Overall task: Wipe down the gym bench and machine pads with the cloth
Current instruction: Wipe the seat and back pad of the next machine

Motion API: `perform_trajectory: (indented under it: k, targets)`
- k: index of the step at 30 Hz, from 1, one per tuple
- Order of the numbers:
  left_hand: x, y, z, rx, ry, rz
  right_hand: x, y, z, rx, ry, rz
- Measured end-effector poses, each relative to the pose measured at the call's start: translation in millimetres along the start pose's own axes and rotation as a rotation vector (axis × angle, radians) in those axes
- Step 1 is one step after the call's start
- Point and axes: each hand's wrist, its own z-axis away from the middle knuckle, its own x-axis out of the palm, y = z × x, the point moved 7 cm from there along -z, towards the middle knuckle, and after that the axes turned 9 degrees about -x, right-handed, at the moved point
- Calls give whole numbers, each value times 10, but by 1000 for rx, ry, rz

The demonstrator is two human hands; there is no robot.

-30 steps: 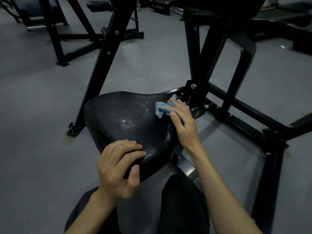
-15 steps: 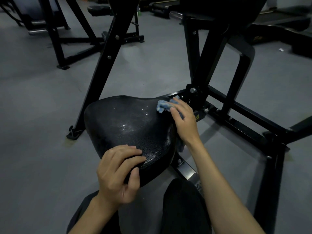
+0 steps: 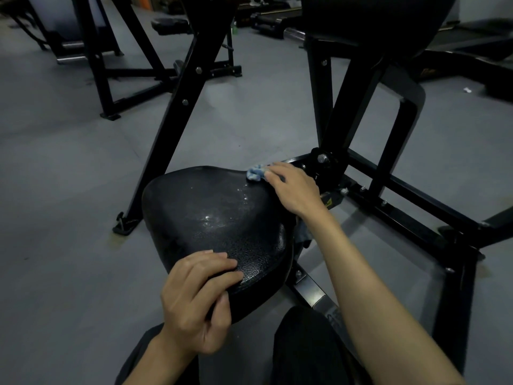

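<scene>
Head view: right hand (image 3: 294, 190) presses crumpled blue cloth (image 3: 256, 173) on far right edge of black textured vinyl seat pad (image 3: 211, 218), fingers curled over it. Left hand (image 3: 194, 298) grips pad's near edge, thumb underneath. Wet streaks mid-pad.

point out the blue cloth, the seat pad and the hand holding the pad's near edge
blue cloth (image 3: 256, 173), head view, on its bunched folds left of the fingers
seat pad (image 3: 216, 218), head view, on its wet top surface
left hand (image 3: 194, 298), head view, on the back of the hand
</scene>
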Motion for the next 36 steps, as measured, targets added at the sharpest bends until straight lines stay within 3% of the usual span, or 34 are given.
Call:
perform_trajectory:
  k: [3,6,9,13,17,23,27,30,36]
  targets:
    - [-3,-5,-10,-7,-11,6,48,43,-38,-17,-120,16]
    - [-4,6,-1,-11,-4,0,36,165,160,13,11,-83]
    - [-2,13,2,-10,3,-4,83,147,279,49,71,-20]
    - [-3,-4,15,-13,5,-2,124,-32,-1,-58,-63,41]
    - [-5,-12,7,-15,1,7,53,40,-220,30,-199,36]
    - [5,-2,23,-7,6,-5,80,126,54,94,-64,106]
    - [9,-23,39,0,8,-11,81,10,-47,-45,-107,28]
    - [1,-25,36,-1,10,-3,7,162,-160,47,-174,-70]
    - [6,-24,35,10,4,-12,55,246,-62,203,-121,84]
